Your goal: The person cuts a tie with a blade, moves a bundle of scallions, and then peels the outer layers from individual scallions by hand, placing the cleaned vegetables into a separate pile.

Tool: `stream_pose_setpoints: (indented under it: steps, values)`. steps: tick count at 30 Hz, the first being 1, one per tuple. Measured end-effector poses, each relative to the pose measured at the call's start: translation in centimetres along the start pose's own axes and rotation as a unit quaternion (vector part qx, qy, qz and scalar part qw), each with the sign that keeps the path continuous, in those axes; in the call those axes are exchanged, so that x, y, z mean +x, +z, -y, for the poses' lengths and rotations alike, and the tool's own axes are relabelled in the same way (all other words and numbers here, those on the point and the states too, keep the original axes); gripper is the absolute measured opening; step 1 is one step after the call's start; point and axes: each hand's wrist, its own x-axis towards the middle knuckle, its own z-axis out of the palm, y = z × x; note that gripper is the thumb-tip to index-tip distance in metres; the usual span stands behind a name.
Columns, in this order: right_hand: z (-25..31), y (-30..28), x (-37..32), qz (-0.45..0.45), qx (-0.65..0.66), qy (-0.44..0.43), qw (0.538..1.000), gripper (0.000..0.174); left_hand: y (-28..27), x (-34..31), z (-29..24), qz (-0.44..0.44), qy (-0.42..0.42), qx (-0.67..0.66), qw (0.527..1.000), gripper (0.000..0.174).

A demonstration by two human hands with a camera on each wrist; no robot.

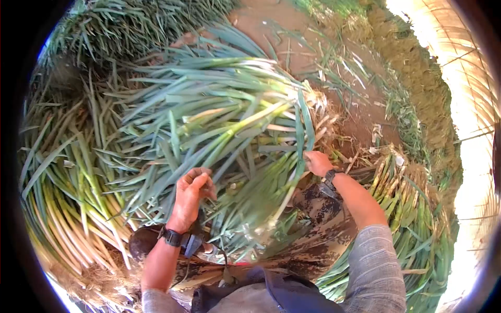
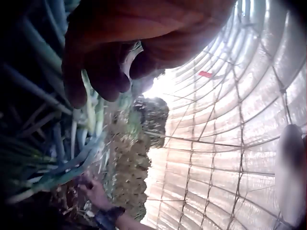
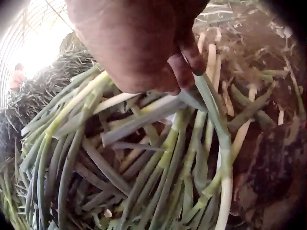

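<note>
Two grips on green onion bundle [image 1: 224,130] lying across lap. Left grip [image 1: 193,190], near left: fingers curled among leaves, hold not discernible. Right grip [image 1: 317,163], farther right: pinches one leaf [image 3: 211,108] at bundle edge. Bare soil [image 1: 255,21] beyond

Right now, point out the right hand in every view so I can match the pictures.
Head: right hand right of centre, at the right edge of the onion bundle.
Left wrist: along the bottom edge, left of centre, below the onion bundle.
Right wrist: fills the top, pinching a leaf above the onion bundle.
Shared landmark: the onion bundle.
</note>
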Motion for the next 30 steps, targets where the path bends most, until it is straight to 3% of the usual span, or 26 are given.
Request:
stream_pose_setpoints:
  steps: [2,3,4,6,7,10,12,14,15,16,18,20,21,22,24,25,27,28,30]
  values:
    - [-0.8,1.3,1.3,-0.045,0.102,0.141,0.984,0.021,1.0,0.4,1.2,0.006,-0.053,0.043,0.998,0.027]
    - [-2.3,2.9,2.2,-0.109,0.105,0.201,0.968,0.039,1.3,0.7,1.5,0.042,-0.047,0.093,0.994,0.027]
    - [-3.7,4.3,3.0,-0.109,0.107,0.206,0.966,0.039,1.5,1.2,1.5,0.079,-0.039,0.144,0.986,0.028]
    - [-4.8,5.7,4.1,-0.163,0.089,0.357,0.915,0.068,2.9,1.6,1.1,0.102,-0.033,0.221,0.969,0.028]
    - [-5.4,6.1,4.7,-0.162,0.091,0.359,0.915,0.068,3.2,1.9,1.5,0.103,-0.041,0.243,0.964,0.028]
    - [-3.1,3.7,5.4,-0.052,0.341,0.316,0.884,0.086,2.4,2.6,3.9,0.106,-0.069,0.277,0.952,0.030]
    - [-4.4,4.8,6.1,-0.087,0.294,0.348,0.886,0.076,2.3,3.1,5.4,0.107,-0.072,0.309,0.942,0.031]
    - [-8.0,8.1,7.1,-0.011,0.346,0.267,0.900,0.061,2.7,3.6,6.1,0.111,-0.054,0.348,0.929,0.032]
    - [-6.7,7.5,7.0,-0.041,0.397,0.247,0.883,0.046,2.5,4.0,6.9,0.127,-0.038,0.370,0.920,0.032]
    - [-5.4,6.7,6.9,-0.037,0.402,0.245,0.882,0.046,2.0,4.0,7.2,0.144,-0.025,0.393,0.908,0.032]
    - [-0.3,0.7,5.4,-0.070,0.504,0.179,0.842,0.048,2.7,4.0,6.8,0.160,-0.033,0.411,0.897,0.029]
    - [5.4,-8.4,3.8,-0.040,0.462,0.141,0.875,0.041,2.7,4.4,7.8,0.176,-0.003,0.357,0.917,0.032]
    - [7.3,-11.3,3.3,-0.086,0.471,0.066,0.876,0.038,3.3,4.6,7.1,0.211,-0.043,0.392,0.895,0.044]
    - [9.3,-13.9,3.0,-0.135,0.474,-0.011,0.870,0.035,3.9,4.3,7.6,0.212,-0.040,0.393,0.894,0.044]
    - [14.0,-19.1,2.7,-0.181,0.427,-0.116,0.878,0.035,5.3,4.1,9.5,0.183,0.105,0.426,0.880,0.062]
    - [16.1,-20.1,3.1,-0.152,0.444,-0.126,0.874,0.034,6.3,4.3,9.8,0.185,0.107,0.426,0.879,0.062]
    - [21.4,-21.3,4.0,-0.120,0.451,-0.181,0.865,0.034,8.4,5.2,9.5,0.215,0.124,0.354,0.902,0.100]
    - [24.3,-21.6,4.5,-0.119,0.441,-0.228,0.860,0.034,9.6,5.1,9.4,0.216,0.129,0.356,0.900,0.100]
    - [29.8,-20.8,5.1,-0.078,0.501,-0.326,0.798,0.038,11.7,5.0,8.9,0.200,0.149,0.108,0.962,0.085]
